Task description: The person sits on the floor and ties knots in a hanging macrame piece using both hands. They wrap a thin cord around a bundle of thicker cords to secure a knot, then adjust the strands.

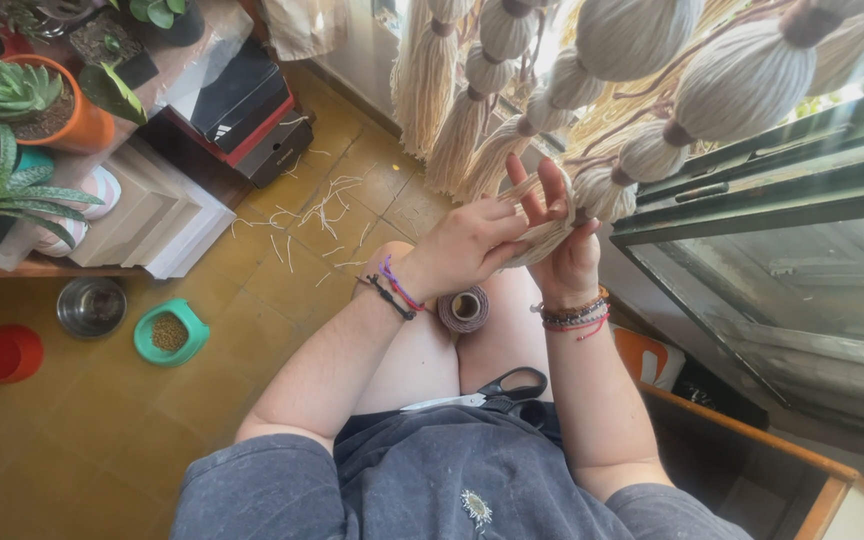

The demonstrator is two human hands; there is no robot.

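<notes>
Thread spool [463, 309], scissors [487, 391] on lap — hanging tassels [512, 120] crowding both hands [512, 240].

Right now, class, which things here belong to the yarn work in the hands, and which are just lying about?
In the work:
left hand and right hand, both on a cream yarn bundle
hanging tassels
brown thread spool
scissors on the lap

Lying about:
steel bowl
green feed dish
red bowl
potted succulent

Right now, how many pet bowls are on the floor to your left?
3. A red bowl sits farthest left, a steel bowl lies beside the wooden shelf, and a green bowl holding kibble sits right of it. Others may lie out of frame.
</notes>
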